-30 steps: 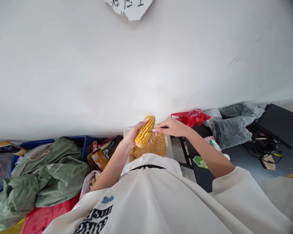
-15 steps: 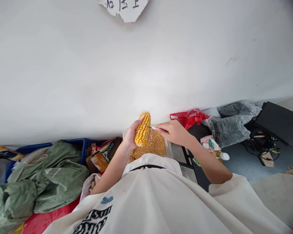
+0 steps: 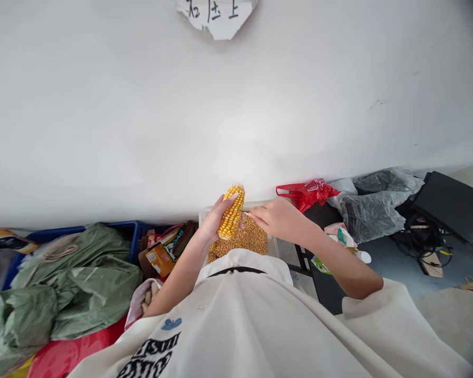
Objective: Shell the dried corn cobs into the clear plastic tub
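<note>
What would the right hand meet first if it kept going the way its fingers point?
The right hand points left at the corn cob held in the left hand. It would most likely meet the cob's kernels first; they look almost touching, though depth is unclear.

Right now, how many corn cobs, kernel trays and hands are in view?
Corn cob: 1, held in the left hand
Tray of kernels: 1
Hands: 2, the right hand beside the cob
Total: 4
</note>
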A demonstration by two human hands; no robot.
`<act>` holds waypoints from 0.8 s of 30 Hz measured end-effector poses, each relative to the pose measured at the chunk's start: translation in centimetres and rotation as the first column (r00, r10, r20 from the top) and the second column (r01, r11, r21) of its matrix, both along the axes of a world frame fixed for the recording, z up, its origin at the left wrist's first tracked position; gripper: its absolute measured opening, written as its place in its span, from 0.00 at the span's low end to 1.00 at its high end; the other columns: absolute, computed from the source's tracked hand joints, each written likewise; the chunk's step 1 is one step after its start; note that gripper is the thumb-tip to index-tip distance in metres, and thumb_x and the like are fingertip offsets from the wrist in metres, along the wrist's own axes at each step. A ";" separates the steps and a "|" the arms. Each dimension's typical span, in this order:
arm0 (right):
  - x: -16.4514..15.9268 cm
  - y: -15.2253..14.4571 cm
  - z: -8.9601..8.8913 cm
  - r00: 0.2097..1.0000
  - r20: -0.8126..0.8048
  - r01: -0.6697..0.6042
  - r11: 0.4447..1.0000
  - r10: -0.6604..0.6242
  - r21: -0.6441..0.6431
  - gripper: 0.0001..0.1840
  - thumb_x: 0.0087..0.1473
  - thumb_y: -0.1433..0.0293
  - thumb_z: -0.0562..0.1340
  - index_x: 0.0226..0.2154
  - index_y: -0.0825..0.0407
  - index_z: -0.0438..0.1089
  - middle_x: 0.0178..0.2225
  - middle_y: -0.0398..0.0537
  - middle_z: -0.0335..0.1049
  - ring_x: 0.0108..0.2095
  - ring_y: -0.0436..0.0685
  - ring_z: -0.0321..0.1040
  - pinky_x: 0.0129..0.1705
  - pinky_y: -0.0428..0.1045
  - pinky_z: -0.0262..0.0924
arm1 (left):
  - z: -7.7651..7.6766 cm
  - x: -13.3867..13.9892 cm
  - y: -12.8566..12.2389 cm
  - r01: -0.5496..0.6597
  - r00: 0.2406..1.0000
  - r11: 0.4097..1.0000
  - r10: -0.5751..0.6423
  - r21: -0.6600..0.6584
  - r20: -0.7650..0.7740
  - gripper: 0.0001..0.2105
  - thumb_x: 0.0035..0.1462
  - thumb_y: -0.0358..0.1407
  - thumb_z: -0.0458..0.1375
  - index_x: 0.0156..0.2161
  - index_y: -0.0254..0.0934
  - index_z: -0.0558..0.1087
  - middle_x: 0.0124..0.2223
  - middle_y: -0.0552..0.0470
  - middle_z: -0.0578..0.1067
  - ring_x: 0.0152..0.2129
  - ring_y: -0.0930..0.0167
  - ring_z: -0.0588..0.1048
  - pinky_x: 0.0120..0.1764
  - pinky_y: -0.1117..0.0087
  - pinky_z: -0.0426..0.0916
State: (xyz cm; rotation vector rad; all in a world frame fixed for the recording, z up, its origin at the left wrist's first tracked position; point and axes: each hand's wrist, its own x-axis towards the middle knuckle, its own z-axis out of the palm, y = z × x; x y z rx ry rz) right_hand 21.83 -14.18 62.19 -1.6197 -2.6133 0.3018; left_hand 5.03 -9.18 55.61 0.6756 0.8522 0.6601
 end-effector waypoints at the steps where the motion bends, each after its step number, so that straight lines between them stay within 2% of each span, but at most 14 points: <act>1: -0.1 0.0 0.1 1.000 0.026 -0.003 1.000 0.003 -0.011 0.17 0.61 0.69 0.50 0.26 0.57 0.69 0.21 0.48 0.66 0.20 0.48 0.56 0.26 0.47 0.37 | 0.0 0.0 0.0 0.002 1.000 1.000 -0.002 0.019 -0.008 0.18 0.48 0.44 0.60 0.42 0.37 0.67 0.25 0.53 0.72 0.15 0.70 0.72 0.18 0.71 0.67; 4: -0.6 0.0 0.0 0.996 0.090 -0.013 0.999 0.017 -0.048 0.15 0.60 0.71 0.51 0.28 0.57 0.69 0.22 0.49 0.67 0.21 0.49 0.58 0.26 0.47 0.38 | -0.3 0.0 -0.1 -0.019 0.999 0.999 0.020 0.026 -0.029 0.17 0.48 0.44 0.61 0.42 0.38 0.67 0.25 0.54 0.72 0.17 0.70 0.72 0.19 0.71 0.67; 6: -0.9 0.0 -0.3 0.996 0.084 0.004 0.999 0.000 -0.040 0.14 0.60 0.72 0.50 0.29 0.57 0.69 0.22 0.49 0.67 0.21 0.49 0.58 0.25 0.47 0.38 | -0.5 0.0 -0.1 -0.033 0.999 0.999 0.033 -0.026 -0.017 0.17 0.49 0.44 0.59 0.41 0.37 0.68 0.24 0.53 0.72 0.17 0.69 0.73 0.18 0.72 0.66; 9: -0.9 -0.1 -0.8 0.998 -0.035 0.057 0.998 -0.056 0.012 0.16 0.61 0.70 0.50 0.29 0.56 0.68 0.23 0.47 0.67 0.22 0.48 0.58 0.26 0.47 0.39 | -0.5 -0.2 0.0 -0.053 0.997 0.994 0.058 -0.094 0.056 0.17 0.52 0.46 0.56 0.41 0.35 0.70 0.24 0.51 0.73 0.18 0.68 0.74 0.18 0.71 0.66; 13: -0.4 -0.4 -0.9 0.980 -0.181 0.095 0.993 -0.080 0.075 0.16 0.61 0.69 0.49 0.26 0.55 0.67 0.21 0.44 0.65 0.22 0.47 0.55 0.27 0.46 0.40 | 0.3 -0.3 0.0 -0.074 0.988 0.995 0.081 -0.061 0.133 0.18 0.52 0.45 0.55 0.41 0.33 0.71 0.25 0.50 0.74 0.20 0.68 0.75 0.20 0.71 0.68; 18: 0.0 -0.8 -0.2 0.972 -0.226 0.081 0.991 -0.056 0.102 0.15 0.60 0.70 0.50 0.25 0.55 0.66 0.21 0.43 0.63 0.22 0.47 0.52 0.28 0.46 0.39 | 1.2 -0.3 -0.3 -0.050 0.984 0.998 0.057 -0.047 0.169 0.19 0.53 0.46 0.53 0.41 0.31 0.71 0.25 0.48 0.75 0.20 0.68 0.75 0.21 0.71 0.68; 24: -0.1 -0.7 0.1 0.971 -0.238 0.062 0.994 -0.038 0.093 0.15 0.60 0.71 0.50 0.24 0.55 0.64 0.20 0.42 0.61 0.21 0.47 0.50 0.28 0.46 0.38 | 1.4 -0.2 -0.5 -0.068 0.984 0.995 0.080 -0.079 0.158 0.18 0.53 0.45 0.54 0.41 0.30 0.71 0.24 0.49 0.74 0.19 0.68 0.74 0.21 0.71 0.68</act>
